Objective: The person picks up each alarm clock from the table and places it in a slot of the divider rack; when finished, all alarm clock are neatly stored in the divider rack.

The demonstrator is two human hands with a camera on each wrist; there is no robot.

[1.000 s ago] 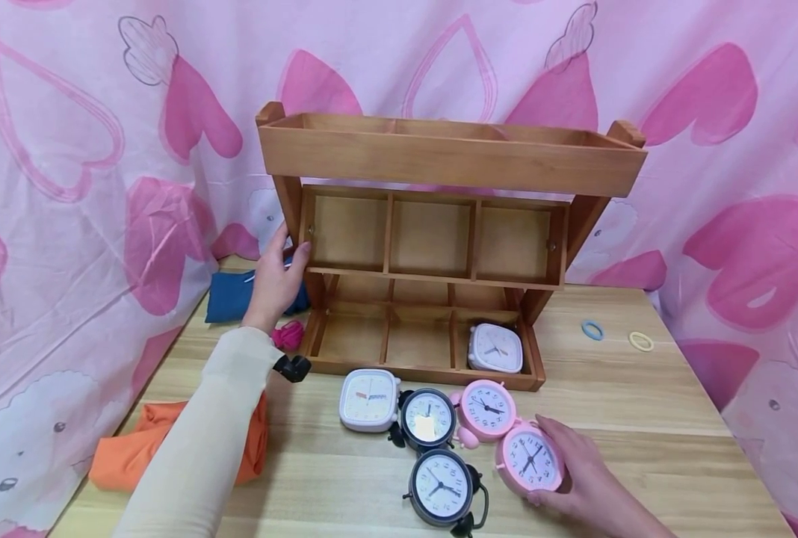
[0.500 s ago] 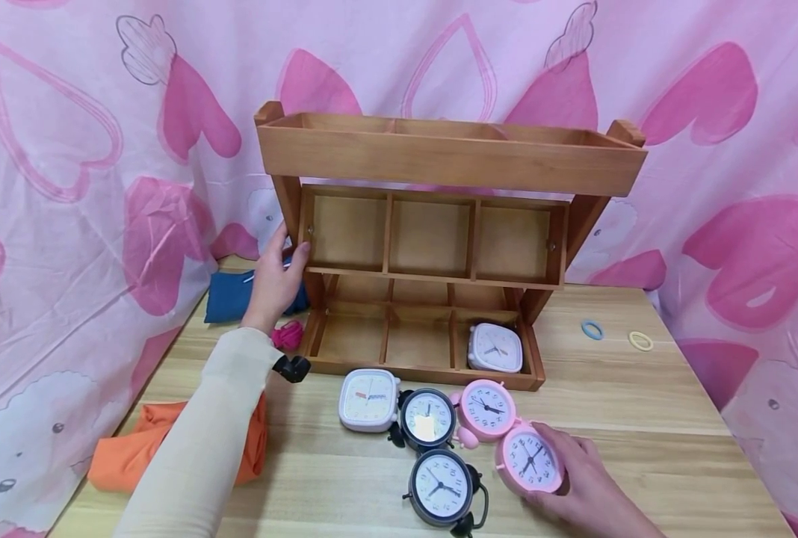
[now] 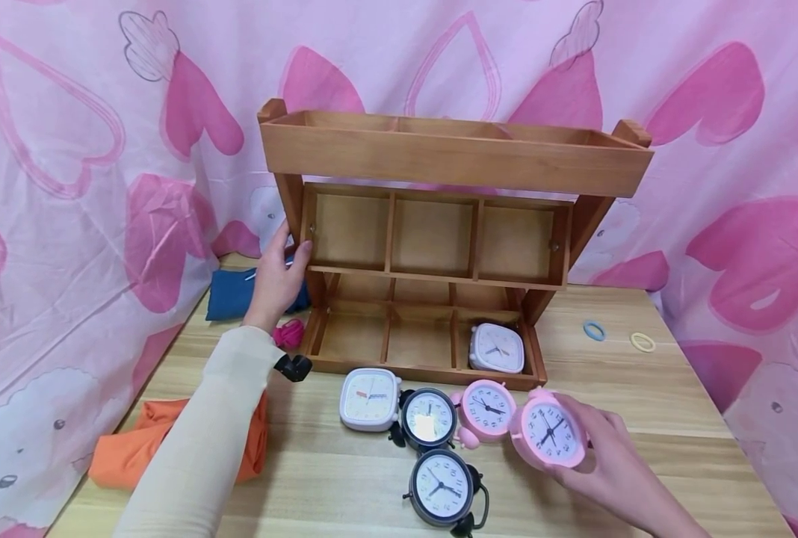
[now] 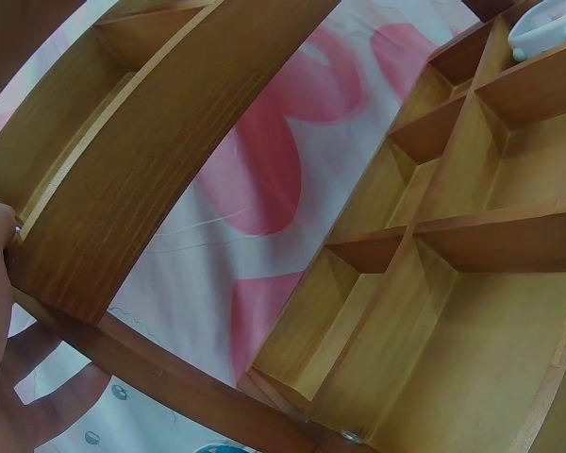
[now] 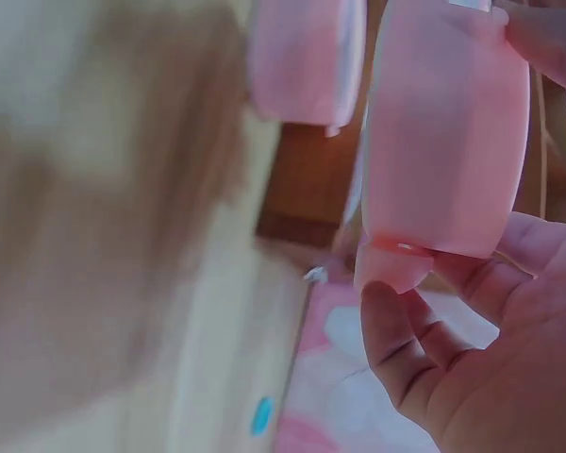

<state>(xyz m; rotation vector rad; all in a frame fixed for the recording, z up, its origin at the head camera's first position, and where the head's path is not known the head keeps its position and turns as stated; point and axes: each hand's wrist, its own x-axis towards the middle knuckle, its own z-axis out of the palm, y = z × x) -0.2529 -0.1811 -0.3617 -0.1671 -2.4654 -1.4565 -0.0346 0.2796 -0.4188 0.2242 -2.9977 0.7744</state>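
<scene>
Holding a pink alarm clock [image 3: 549, 436] lifted off the wooden surface [image 3: 641, 418], the right hand [image 3: 604, 463] curls its grip round the clock's back, just beside a second pink clock [image 3: 486, 409]. The left hand [image 3: 274, 280] rests relaxed fingers against the wooden rack [image 3: 453, 157], at its left post.

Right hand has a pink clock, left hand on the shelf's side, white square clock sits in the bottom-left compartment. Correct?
Not quite: the white square clock sits in the bottom-right compartment of the shelf, not the bottom-left, as the head view shows. The rest holds: the right hand grips a pink clock and the left hand is on the shelf's side.
</scene>
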